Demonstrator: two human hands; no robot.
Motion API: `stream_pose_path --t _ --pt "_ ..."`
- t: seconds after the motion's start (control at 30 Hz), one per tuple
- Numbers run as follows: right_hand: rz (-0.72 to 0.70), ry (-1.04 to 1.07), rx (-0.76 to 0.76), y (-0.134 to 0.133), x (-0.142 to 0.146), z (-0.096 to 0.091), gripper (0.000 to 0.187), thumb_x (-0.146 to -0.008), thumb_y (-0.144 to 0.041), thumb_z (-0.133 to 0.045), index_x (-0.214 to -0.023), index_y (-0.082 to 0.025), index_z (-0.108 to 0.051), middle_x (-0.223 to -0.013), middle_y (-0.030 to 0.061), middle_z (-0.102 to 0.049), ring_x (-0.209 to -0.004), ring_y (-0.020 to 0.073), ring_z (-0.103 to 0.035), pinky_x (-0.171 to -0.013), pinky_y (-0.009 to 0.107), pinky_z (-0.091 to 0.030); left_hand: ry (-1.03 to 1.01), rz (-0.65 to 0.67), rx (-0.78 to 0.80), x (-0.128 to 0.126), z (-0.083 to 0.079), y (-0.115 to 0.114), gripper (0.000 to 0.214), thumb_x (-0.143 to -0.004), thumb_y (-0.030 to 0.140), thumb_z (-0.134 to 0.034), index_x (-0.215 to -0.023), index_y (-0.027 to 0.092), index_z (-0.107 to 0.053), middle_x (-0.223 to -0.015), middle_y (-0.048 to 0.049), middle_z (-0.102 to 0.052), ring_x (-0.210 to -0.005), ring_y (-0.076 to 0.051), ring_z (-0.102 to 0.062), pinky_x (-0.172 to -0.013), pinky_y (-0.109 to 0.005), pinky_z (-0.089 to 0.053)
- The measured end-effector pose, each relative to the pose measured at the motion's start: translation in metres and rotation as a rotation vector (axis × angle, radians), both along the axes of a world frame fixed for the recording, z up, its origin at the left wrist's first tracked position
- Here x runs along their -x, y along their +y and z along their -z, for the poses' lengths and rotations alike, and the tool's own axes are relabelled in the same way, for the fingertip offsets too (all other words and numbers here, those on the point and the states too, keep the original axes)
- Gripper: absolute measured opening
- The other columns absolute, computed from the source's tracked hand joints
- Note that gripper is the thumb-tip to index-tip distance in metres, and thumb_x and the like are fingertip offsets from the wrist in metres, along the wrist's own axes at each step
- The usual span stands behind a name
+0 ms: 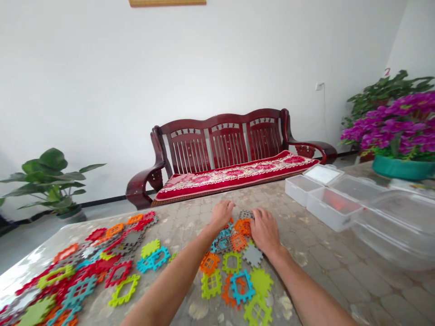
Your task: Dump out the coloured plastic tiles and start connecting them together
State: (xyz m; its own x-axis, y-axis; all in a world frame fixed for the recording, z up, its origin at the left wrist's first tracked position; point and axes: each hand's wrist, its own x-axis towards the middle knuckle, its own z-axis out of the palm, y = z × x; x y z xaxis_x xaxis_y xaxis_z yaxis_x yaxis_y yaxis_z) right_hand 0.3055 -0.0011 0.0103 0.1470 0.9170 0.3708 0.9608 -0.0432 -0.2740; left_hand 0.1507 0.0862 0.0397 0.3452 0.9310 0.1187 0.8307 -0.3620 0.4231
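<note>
My left hand reaches to the far end of the middle pile of plastic tiles, fingers curved down and holding nothing that I can see. Opposite it, my right hand lies along the pile's right side, with its fingers stretched out next to a dark grey tile and an orange tile. Fingertips of both hands are partly hidden. Nearer me in the pile are a light grey tile, a blue frame tile, a solid lime tile and a lime window tile.
A larger heap of notched tiles spreads over the table's left side. Clear plastic boxes stand at the right, one with something orange inside. Purple flowers in a green pot are behind them. A wooden bench stands beyond the table.
</note>
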Motion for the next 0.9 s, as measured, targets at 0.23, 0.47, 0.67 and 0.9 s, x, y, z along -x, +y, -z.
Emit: stream_pose_path --t 0.23,0.47,0.67,0.9 --pt "-0.092 -0.023 0.028 0.004 -0.002 0.009 0.038 -0.098 -0.034 -0.042 -0.126 -0.020 -0.063 -0.136 0.0127 -0.060 -0.127 0.0306 -0.049 -0.105 0.046 -0.036 -0.009 0.077 0.035 0.003 0.005 -0.020 0.037 -0.100 0.033 -0.034 -0.111 0.026 -0.068 -0.118 -0.0026 -0.071 -0.113 -0.023 -0.061 -0.102 -0.034 -0.044" --pt "-0.083 -0.049 0.003 0.007 -0.012 0.012 0.040 -0.100 -0.033 -0.035 -0.119 -0.019 -0.067 -0.126 0.0112 -0.065 -0.115 0.0262 -0.057 -0.100 0.039 -0.040 -0.014 -0.136 -0.018 0.049 -0.001 -0.048 0.041 -0.097 0.032 -0.040 -0.133 0.027 -0.059 -0.136 -0.0021 -0.062 -0.128 -0.018 -0.053 -0.109 -0.027 -0.037" --pt "-0.113 -0.084 -0.028 0.012 -0.016 0.022 0.040 -0.099 -0.033 -0.034 -0.116 -0.020 -0.068 -0.127 0.0115 -0.066 -0.115 0.0255 -0.059 -0.100 0.039 -0.042 0.155 -0.562 -0.019 0.155 -0.002 -0.076 0.055 -0.090 0.043 -0.050 -0.142 0.024 -0.051 -0.154 -0.0172 -0.040 -0.145 -0.041 -0.027 -0.114 -0.061 -0.021" --pt "-0.198 -0.171 -0.037 0.019 -0.022 0.031 0.039 -0.096 -0.029 -0.034 -0.111 -0.021 -0.069 -0.122 0.0110 -0.069 -0.116 0.0251 -0.059 -0.103 0.039 -0.041 0.215 -0.597 0.149 0.173 0.016 -0.106 0.060 -0.095 0.053 -0.036 -0.145 0.023 -0.046 -0.159 -0.0212 -0.030 -0.147 -0.046 -0.020 -0.108 -0.073 -0.017"
